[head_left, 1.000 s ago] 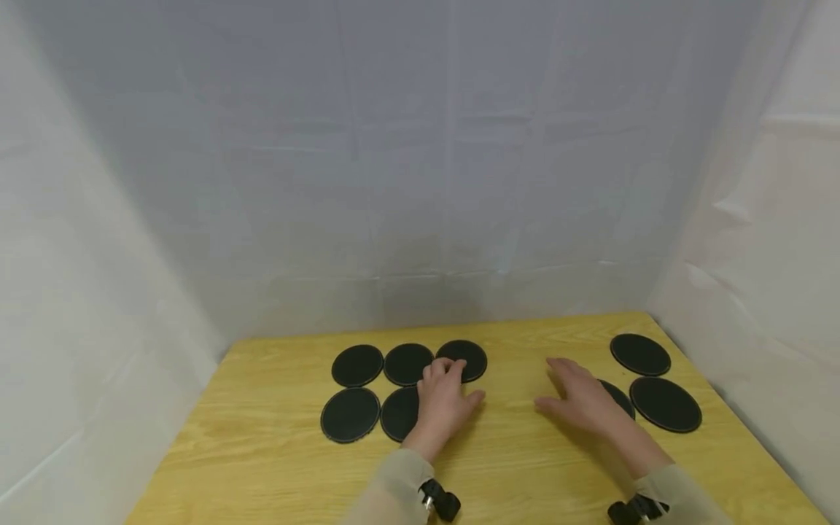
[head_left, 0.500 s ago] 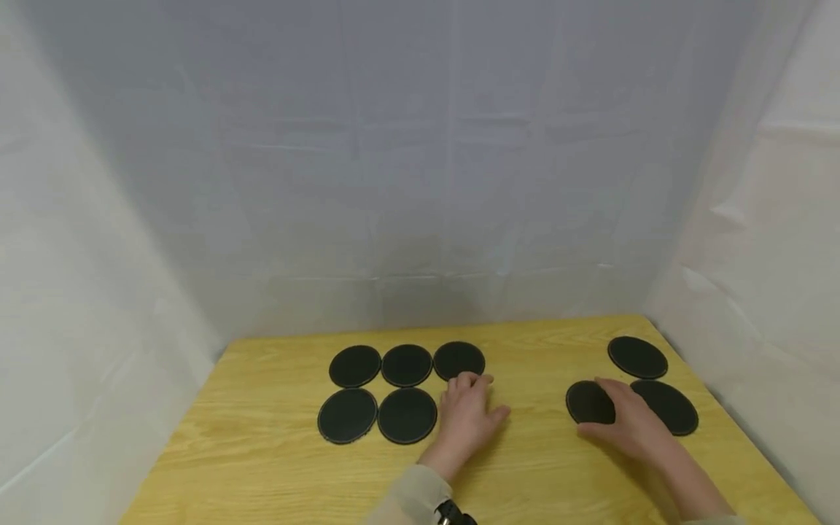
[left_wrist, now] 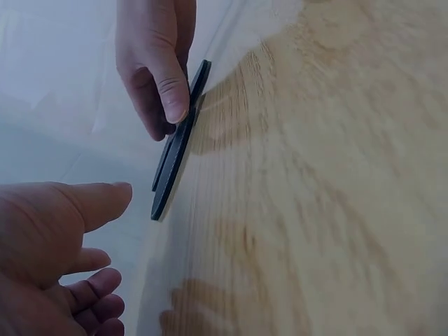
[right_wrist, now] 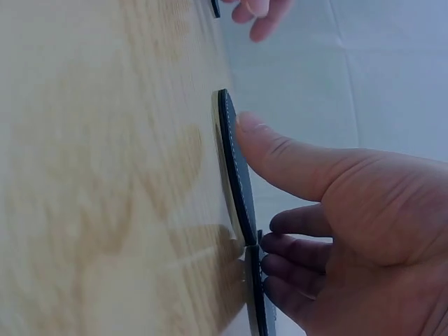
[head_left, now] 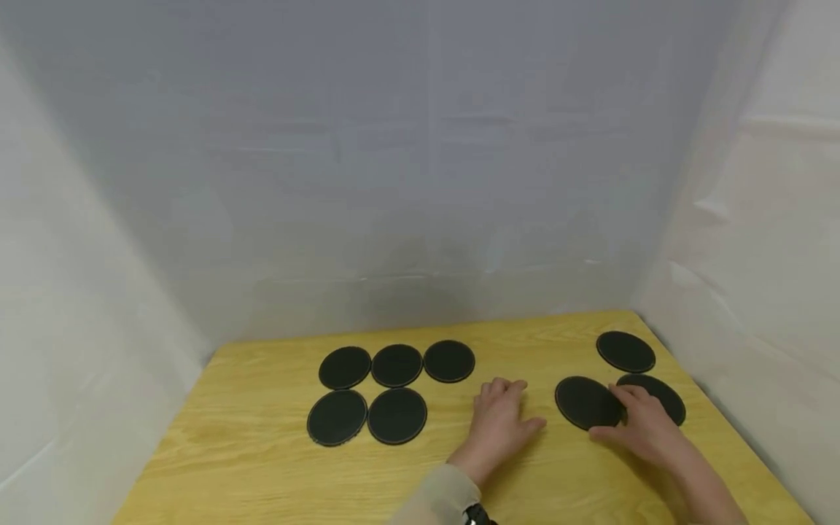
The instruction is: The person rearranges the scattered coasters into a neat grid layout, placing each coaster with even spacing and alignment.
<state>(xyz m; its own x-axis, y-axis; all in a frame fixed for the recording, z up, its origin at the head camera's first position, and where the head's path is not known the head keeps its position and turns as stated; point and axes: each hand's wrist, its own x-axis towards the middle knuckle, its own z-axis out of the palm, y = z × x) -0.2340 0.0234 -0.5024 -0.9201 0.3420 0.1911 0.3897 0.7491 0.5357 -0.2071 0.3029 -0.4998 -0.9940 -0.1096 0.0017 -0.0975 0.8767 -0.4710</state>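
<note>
In the head view, my right hand (head_left: 646, 430) is at the right edge of a round black coaster (head_left: 584, 402), its thumb and fingers spread apart. The right wrist view shows the thumb tip right at the stitched face of this coaster (right_wrist: 238, 168) and the other fingers beyond, near a second coaster (right_wrist: 259, 287). That second coaster (head_left: 663, 397) is partly hidden behind the hand. My left hand (head_left: 499, 426) hovers close over the wood between the two coaster groups, with loosely bent fingers and nothing held. The left wrist view shows it (left_wrist: 56, 259) apart from the coasters.
Several black coasters lie flat at left: three in a back row (head_left: 397, 365) and two in front (head_left: 397, 415). Another coaster (head_left: 625, 351) is at the back right. White sheeting (head_left: 420, 182) rises behind and beside the wooden table (head_left: 262, 467).
My left hand has moved right, away from the left coaster group. My right hand has moved right to the nearest right-hand coaster, then slightly farther across it. The view has shifted slightly.
</note>
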